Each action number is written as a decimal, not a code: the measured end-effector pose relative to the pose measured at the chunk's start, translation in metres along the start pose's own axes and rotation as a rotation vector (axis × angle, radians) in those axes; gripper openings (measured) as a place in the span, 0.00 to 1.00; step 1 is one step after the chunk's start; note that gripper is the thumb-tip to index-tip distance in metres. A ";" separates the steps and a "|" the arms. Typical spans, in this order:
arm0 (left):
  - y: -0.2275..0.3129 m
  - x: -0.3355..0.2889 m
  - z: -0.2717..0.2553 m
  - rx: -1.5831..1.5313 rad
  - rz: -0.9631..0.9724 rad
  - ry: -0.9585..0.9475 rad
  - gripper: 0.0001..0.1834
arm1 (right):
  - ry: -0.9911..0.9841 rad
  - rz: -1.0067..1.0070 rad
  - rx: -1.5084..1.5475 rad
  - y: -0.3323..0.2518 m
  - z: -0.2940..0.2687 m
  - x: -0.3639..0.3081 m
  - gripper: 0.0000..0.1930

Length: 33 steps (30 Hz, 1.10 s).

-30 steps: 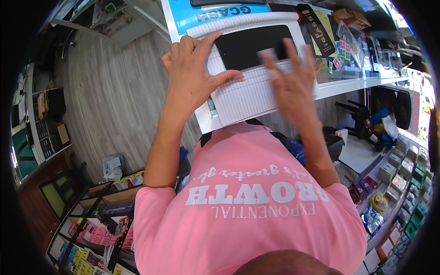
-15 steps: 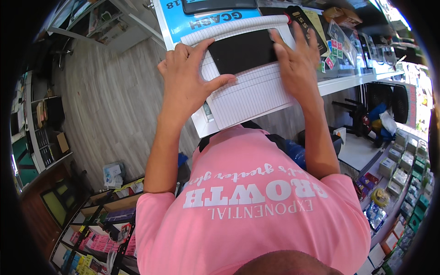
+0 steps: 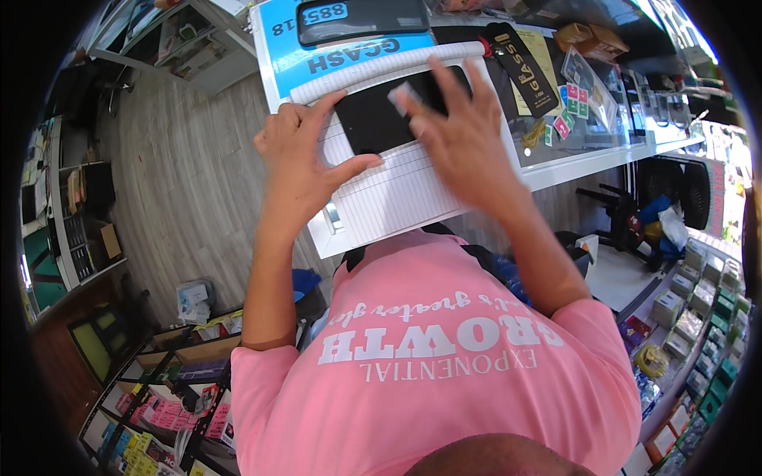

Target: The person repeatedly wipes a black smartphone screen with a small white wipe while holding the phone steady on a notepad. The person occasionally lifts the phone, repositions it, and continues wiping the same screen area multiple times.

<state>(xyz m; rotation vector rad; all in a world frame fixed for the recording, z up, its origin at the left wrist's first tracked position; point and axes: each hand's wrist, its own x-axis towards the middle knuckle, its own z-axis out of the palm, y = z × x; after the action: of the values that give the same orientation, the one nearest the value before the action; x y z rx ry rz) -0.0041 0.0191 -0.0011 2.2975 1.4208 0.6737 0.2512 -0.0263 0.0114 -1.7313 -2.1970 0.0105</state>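
Observation:
A black smartphone [image 3: 369, 123] lies on an open lined notebook [image 3: 401, 194] at the edge of the counter. My left hand [image 3: 295, 155] grips the phone's left end, forefinger at the far corner and thumb along the near edge. Over the phone's right part, my right hand [image 3: 468, 139] is smeared by motion, its fingers spread and pointing away from me. At its thumb tip, above the dark screen, shows a small whitish patch [image 3: 403, 97]; whether it is a thing or glare I cannot tell.
A second dark phone or case [image 3: 361, 20] rests on a blue printed sheet [image 3: 286, 59] behind the notebook. To the right on the glass counter [image 3: 571, 155] are a black screen-protector package [image 3: 524, 71], small coloured cards [image 3: 565, 123] and brown boxes [image 3: 591, 40]. Shelves of goods [image 3: 163, 412] stand lower left.
My right hand has left the phone's right end and moved left over its screen. My left hand keeps its hold. Counter, notebook and phone appear slightly lower and further left in the picture.

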 end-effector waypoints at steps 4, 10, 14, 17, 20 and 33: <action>-0.002 -0.002 -0.004 0.033 -0.002 -0.014 0.53 | -0.007 0.025 -0.050 0.049 -0.013 -0.007 0.21; -0.001 -0.002 -0.005 0.025 -0.022 -0.037 0.54 | -0.010 -0.117 0.058 0.066 -0.011 0.021 0.20; 0.003 -0.001 -0.008 0.078 -0.054 -0.060 0.54 | -0.110 -0.122 0.019 0.079 -0.028 -0.011 0.20; 0.001 0.000 -0.007 0.049 -0.062 -0.051 0.54 | -0.126 -0.213 0.081 0.082 -0.027 0.014 0.20; 0.004 -0.001 -0.008 0.074 -0.078 -0.062 0.54 | -0.110 -0.245 0.046 0.103 -0.024 0.022 0.21; 0.005 -0.003 -0.006 0.081 -0.074 -0.037 0.54 | -0.260 -0.560 0.076 0.143 -0.033 0.020 0.21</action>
<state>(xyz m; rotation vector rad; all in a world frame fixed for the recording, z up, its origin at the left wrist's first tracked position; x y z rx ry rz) -0.0048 0.0141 0.0060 2.2929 1.5344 0.5587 0.3910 0.0228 0.0169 -1.0726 -2.7588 0.1880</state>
